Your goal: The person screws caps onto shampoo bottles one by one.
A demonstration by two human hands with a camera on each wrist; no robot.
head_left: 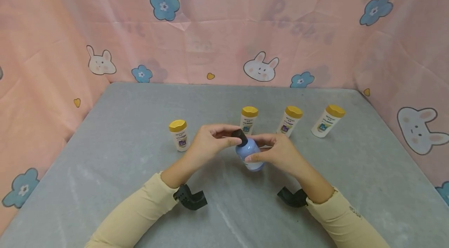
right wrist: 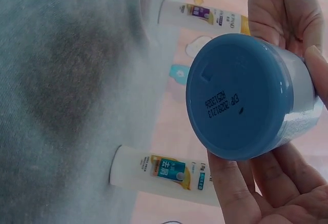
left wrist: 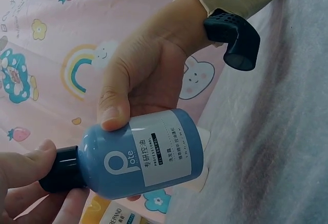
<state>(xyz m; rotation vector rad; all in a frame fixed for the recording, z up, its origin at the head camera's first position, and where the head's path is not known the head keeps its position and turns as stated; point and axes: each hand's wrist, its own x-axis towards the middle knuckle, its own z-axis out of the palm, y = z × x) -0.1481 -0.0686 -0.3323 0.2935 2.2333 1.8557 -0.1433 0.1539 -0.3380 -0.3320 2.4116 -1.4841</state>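
A blue shampoo bottle with a black cap is held tilted above the table, between both hands. My left hand pinches the cap between thumb and fingers. Around the bottle's body curl the thumb and fingers of my right hand. In the left wrist view the bottle shows a white label with dark print, and the black cap is on its neck. The right wrist view shows the bottle's round base with a printed date; there the label is mostly hidden.
White bottles with gold caps stand behind the hands: one at the left, one in the middle, one right of it, and one farthest right. A grey cloth covers the table. Pink printed curtains enclose it.
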